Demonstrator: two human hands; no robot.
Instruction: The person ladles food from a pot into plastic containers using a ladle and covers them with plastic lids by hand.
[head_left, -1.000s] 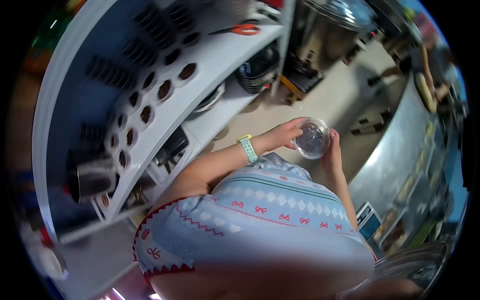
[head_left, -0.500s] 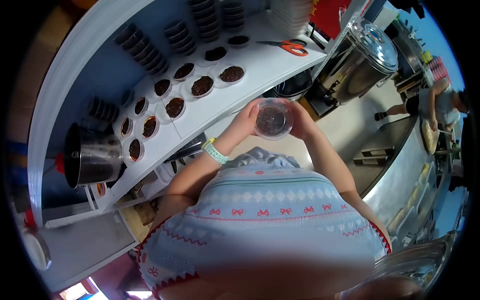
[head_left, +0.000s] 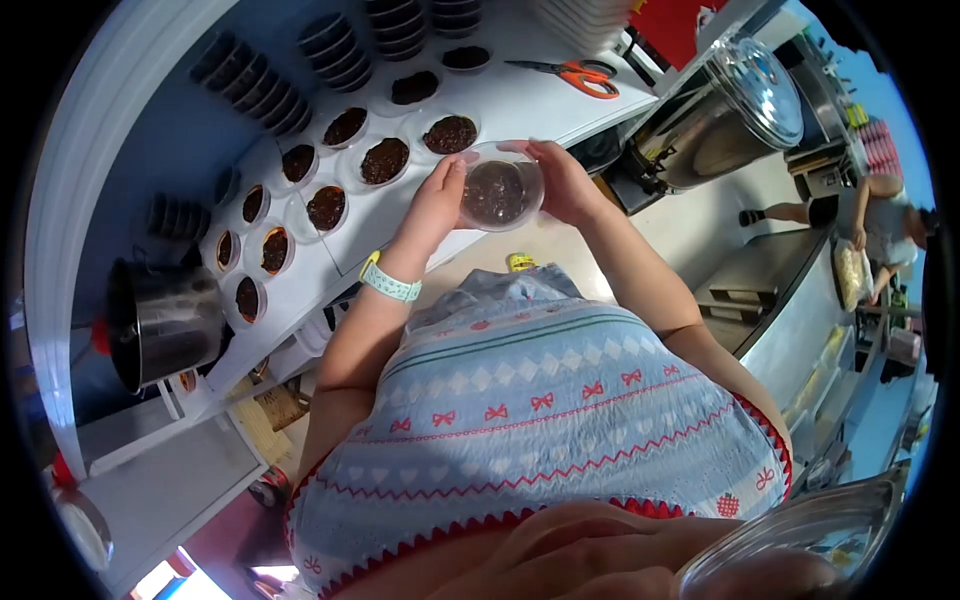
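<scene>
Clear container (head_left: 502, 187) between left hand (head_left: 436, 203) and right hand (head_left: 567, 184), axis roughly toward camera

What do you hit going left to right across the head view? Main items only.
Metal pot → left hand → clear container held in both hands → right hand → large lidded pot → pale bag by the other person.

Just past my right fingers (head_left: 545, 152), orange-handled scissors (head_left: 585, 77) lie on the white shelf (head_left: 540, 108). Farther to the right of my fingers stands a big steel pot (head_left: 700, 140), its shiny lid (head_left: 762, 92) on top. Well off to my right, across the floor (head_left: 668, 232), another person (head_left: 882, 228) has a hand at a clear bag (head_left: 850, 275) beside a steel counter (head_left: 790, 350).
</scene>
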